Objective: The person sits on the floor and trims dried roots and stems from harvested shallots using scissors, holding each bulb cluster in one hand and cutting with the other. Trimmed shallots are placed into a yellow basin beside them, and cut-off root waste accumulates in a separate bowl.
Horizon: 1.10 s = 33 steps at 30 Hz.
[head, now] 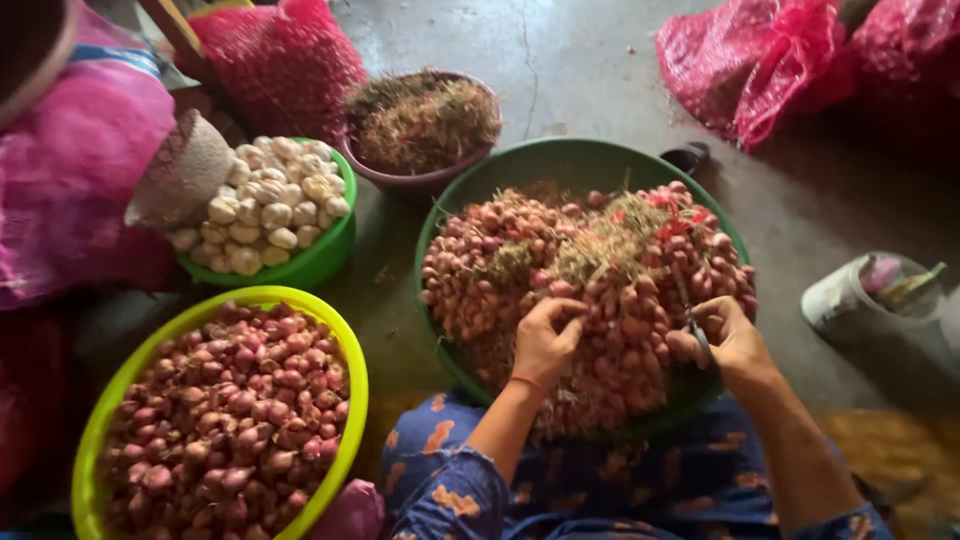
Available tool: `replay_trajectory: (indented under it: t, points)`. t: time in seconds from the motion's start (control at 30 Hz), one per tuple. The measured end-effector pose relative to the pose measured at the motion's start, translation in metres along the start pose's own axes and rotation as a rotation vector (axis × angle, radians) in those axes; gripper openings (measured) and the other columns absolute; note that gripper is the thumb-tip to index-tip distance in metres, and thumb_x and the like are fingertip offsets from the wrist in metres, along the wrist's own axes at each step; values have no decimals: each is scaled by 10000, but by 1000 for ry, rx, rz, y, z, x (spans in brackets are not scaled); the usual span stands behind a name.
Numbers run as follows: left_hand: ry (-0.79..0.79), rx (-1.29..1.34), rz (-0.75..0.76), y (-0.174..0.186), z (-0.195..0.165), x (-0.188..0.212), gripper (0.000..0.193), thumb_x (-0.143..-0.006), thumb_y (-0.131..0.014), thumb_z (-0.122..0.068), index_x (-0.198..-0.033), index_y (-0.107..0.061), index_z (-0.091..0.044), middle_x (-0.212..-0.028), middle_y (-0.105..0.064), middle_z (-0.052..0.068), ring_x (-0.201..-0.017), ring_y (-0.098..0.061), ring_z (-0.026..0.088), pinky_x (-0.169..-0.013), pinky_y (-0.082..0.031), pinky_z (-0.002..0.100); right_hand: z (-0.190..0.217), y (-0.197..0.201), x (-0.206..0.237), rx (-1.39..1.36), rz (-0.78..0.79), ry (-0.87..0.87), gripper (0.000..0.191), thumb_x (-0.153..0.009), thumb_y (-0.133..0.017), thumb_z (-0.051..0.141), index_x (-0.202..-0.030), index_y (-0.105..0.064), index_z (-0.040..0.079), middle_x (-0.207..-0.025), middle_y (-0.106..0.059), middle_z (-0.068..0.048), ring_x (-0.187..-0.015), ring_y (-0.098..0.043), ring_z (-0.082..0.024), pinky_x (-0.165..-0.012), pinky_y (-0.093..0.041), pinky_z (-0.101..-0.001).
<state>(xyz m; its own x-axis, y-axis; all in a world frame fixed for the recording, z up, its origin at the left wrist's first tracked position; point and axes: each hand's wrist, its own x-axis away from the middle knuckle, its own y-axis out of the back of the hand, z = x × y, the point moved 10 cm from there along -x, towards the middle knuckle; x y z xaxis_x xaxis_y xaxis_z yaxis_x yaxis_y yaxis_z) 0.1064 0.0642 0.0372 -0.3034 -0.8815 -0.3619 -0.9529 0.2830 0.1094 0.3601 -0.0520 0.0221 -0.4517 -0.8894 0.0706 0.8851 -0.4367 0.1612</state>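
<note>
A big green basin (560,160) in front of me is heaped with red shallots (500,260) that still carry dry roots and stalks. My left hand (545,338) reaches into the near side of the heap, fingers closed around a shallot. My right hand (725,338) rests on the heap's right side and grips a pair of scissors (694,320), blades pointing up into the pile. An orange band circles my left wrist.
A yellow-green basin (345,350) of trimmed shallots sits at lower left. Behind it stands a green bowl (325,262) of white garlic and a purple bowl (420,182) of dry trimmings. Pink mesh sacks (760,60) lie at the back; a white container (840,300) is at the right.
</note>
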Motion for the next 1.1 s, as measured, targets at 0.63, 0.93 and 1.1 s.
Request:
replay_trajectory:
  t: [0.63,0.93,1.1]
  points:
    - [29,-254,119,-28,-11,-40,205,-809,-791,-145,-969,-706,-51,-920,-717,131,-878,-696,301,-797,-552,394,-38,-38,31,68,436,-325,444,-732,-841,326,-997,-594,67,-659,-699,-80,-558,-627,-137,-483,-419,-274]
    - [-26,-114,117,-33,-10,-33,204,-782,-834,-93,-929,-707,-29,-851,-719,63,-776,-666,119,-723,-551,282,-11,-68,16,-19,440,-313,428,-724,-856,266,-988,-597,50,-654,-648,-64,-562,-644,-170,-523,-521,-330]
    - [160,49,119,-37,5,-28,194,-784,-843,-110,-904,-711,-35,-791,-726,10,-718,-659,64,-680,-562,246,-6,-69,7,-188,407,-220,463,-694,-858,150,-1090,-619,134,-821,-666,58,-741,-617,-38,-657,-509,-230]
